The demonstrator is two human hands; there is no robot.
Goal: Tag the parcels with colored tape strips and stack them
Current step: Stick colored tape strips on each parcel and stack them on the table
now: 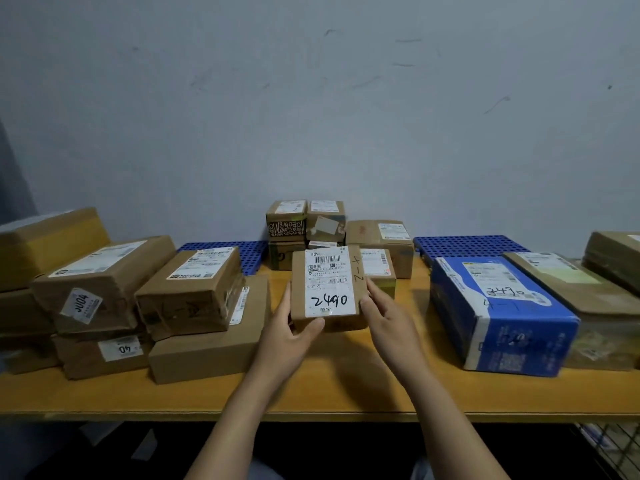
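Your left hand (291,329) and right hand (389,315) held the small parcel marked 2490 (329,289) at frame centre, tilted up toward you. Fingers were wrapped round its two sides, and the left thumb lay over the near edge.

- **Grip:** it sat low on the box, so a forward tip could have dropped it onto the worktop (346,393).
- **Tape:** no coloured tape showed anywhere, so you risked stacking it untagged.
- **Stacked parcels (187,296), left of frame:** they sat skewed, and added weight might have toppled them.
- **Small boxes (304,223), farther back at centre:** they stood crowded, and a careless reach could have knocked them.
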